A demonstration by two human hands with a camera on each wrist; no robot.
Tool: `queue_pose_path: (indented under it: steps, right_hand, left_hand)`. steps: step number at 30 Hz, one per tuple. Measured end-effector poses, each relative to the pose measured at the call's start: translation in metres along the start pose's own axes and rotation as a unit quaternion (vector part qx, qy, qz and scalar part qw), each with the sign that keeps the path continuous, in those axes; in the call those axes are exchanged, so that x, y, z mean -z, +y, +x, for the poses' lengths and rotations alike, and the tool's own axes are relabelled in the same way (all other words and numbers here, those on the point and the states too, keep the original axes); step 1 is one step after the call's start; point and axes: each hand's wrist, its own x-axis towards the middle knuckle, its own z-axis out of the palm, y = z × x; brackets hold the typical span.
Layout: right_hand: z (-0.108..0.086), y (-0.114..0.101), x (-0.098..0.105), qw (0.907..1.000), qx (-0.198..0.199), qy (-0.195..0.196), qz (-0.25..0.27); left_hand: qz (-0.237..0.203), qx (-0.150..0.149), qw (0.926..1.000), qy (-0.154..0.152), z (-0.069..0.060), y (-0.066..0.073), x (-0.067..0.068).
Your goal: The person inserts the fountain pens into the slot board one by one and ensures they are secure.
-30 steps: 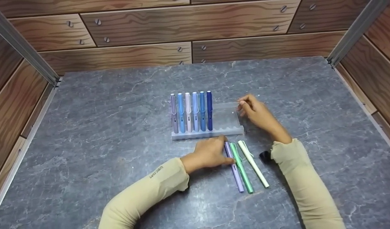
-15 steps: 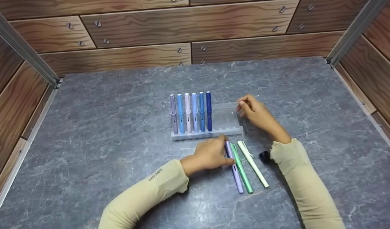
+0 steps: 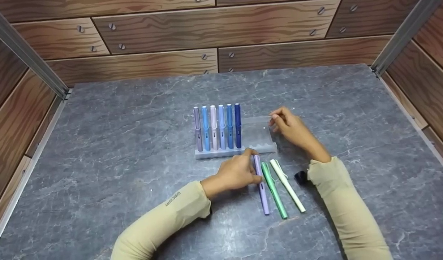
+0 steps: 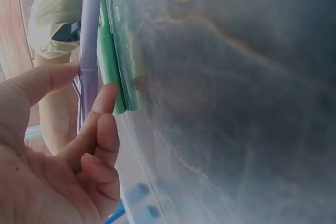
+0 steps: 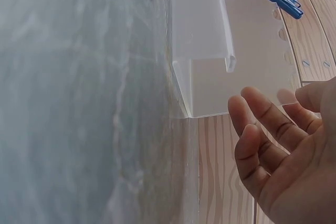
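My left hand (image 3: pixel 237 171) pinches a purple pen (image 3: pixel 264 202) between thumb and fingers. In the left wrist view the purple pen (image 4: pixel 90 40) lies between thumb and index finger, close beside the green pen (image 4: pixel 109 59). My right hand (image 3: pixel 293 130) is at the right edge of a clear pen stand (image 3: pixel 256 131). In the right wrist view its thumb and index finger pinch the edge of the stand's panel (image 5: pixel 247 40), one fingertip showing through it. Several pens, grey-purple to dark blue (image 3: pixel 238 126), lean upright in the stand's left slots.
To the right of the purple pen, a green pen (image 3: pixel 277 198) and a pale green pen (image 3: pixel 289 188) lie on the marbled table (image 3: pixel 116 144). Wood-patterned walls (image 3: pixel 163 32) surround the table at the back and sides.
My left hand has drawn the purple pen slightly left and toward the stand, opening a gap from the green pen. The right hand has stayed at the stand's edge.
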Motion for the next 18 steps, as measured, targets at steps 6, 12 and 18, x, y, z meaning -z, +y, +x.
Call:
queue_pose_path:
  steps: [6,12,18]
  right_hand:
    - [0.001,0.002,0.000,0.9999,0.001,-0.003,-0.012]
    - [0.001,0.001,0.000,1.0000,0.002,-0.003,-0.004]
    - [0.001,0.002,0.000,0.9999,0.001,-0.007,-0.009]
  left_hand:
    - [-0.030,-0.012,0.9995,0.002,0.000,0.000,0.005]
    - [-0.034,-0.034,0.9987,0.018,-0.002,0.001,0.009]
    - [-0.030,-0.052,0.9975,0.038,-0.003,0.002,0.015]
